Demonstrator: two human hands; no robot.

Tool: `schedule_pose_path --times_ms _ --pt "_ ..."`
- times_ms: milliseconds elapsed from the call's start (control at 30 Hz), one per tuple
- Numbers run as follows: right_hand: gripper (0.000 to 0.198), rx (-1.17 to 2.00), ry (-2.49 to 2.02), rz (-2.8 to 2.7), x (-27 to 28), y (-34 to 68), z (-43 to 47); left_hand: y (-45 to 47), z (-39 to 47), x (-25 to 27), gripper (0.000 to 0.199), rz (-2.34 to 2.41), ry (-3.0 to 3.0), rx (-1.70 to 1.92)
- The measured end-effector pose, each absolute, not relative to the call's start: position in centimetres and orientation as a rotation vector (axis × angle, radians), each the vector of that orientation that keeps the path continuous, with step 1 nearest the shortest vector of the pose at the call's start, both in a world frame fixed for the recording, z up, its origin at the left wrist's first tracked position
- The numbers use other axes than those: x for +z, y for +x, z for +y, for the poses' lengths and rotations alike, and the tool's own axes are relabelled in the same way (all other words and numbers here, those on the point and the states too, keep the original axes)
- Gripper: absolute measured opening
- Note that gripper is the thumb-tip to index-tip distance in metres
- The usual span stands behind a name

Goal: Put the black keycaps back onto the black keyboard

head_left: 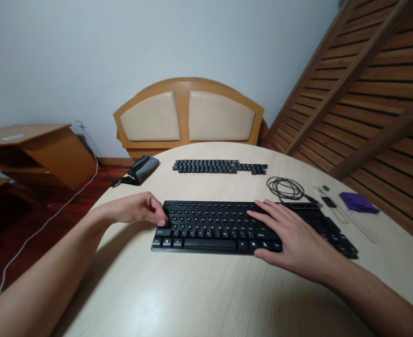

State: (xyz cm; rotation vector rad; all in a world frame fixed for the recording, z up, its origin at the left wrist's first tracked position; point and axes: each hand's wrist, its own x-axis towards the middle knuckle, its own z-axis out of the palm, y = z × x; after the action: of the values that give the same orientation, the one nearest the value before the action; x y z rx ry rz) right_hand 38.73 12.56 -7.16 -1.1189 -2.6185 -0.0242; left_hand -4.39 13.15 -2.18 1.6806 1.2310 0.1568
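A black keyboard (209, 244) lies on the round table. Its upper rows show bare key stems, while the bottom rows and the right-hand block still carry keycaps. My left hand (141, 210) is at the keyboard's left edge, thumb and forefinger pinched on a black keycap (164, 224) just above the left Shift key; the fingers partly hide it. Across the right part of the keyboard lies my right hand (286, 234), fingers stretched and spread, thumb by the front edge. Behind the keyboard, loose keycaps (206, 166) stand in rows.
A coiled black cable (285, 188) lies behind the keyboard on the right. Thin metal tools (350, 215) and a folded purple cloth (358, 202) are farther right. A black-and-grey pouch (141, 169) sits at the table's back left edge. A wooden headboard (182, 112) stands beyond.
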Motion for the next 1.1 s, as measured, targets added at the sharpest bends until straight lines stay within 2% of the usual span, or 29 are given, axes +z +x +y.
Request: schedule_pose_path --times_ms 500,1100 --pt "0.071 -0.027 -1.132 -2.613 -7.2 38.7 12.6 -3.2 12.5 -1.0 0.023 1.338 1.837 0.108" --pt "0.072 -0.055 -1.130 -2.630 -7.1 38.6 12.7 -3.6 13.1 -1.4 0.019 1.312 1.694 0.146"
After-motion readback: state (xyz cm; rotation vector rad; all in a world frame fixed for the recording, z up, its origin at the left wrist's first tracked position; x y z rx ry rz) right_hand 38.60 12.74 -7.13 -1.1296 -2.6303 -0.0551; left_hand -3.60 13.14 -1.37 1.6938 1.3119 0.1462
